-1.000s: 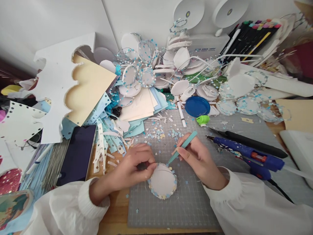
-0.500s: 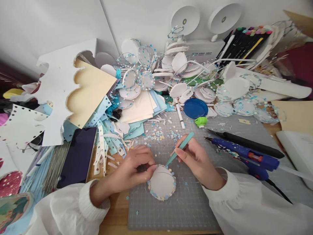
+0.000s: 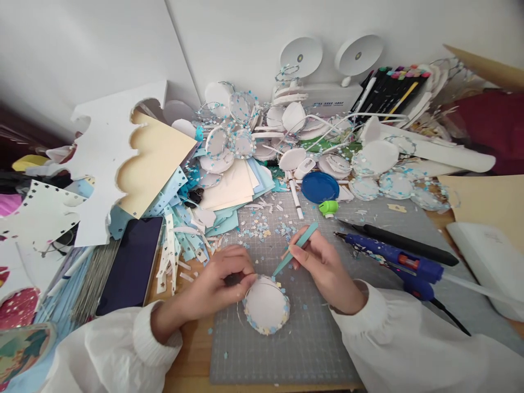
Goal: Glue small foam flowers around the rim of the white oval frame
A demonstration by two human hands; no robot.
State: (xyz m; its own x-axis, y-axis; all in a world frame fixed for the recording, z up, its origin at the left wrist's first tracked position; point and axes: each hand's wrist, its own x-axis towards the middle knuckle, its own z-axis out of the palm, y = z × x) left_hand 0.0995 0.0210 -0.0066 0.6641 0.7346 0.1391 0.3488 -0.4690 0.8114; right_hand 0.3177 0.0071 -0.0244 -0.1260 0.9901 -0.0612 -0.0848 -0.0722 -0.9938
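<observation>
Right hand (image 3: 327,273) grips teal tweezers (image 3: 295,249), probably for fine placing, tip by the upper rim of the white disc (image 3: 266,305), lower centre; left hand (image 3: 223,278) pinches its upper-left edge, seemingly steadying it.

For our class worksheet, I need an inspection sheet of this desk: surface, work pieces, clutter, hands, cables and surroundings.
Surface: grey gridded cutting mat on a wooden tabletop.
Job's things: white disc edged with small blue and yellow stars; teal tweezers, tips at its upper edge.
Clutter: loose stars, dark phone, round blue dish, blue glue gun.
Hands: left hand pinches the disc's upper-left edge; right hand holds the tweezers.
Cables: black cord runs from the glue gun.
Surroundings: white wall, two lamp heads and colour-tipped markers behind.
</observation>
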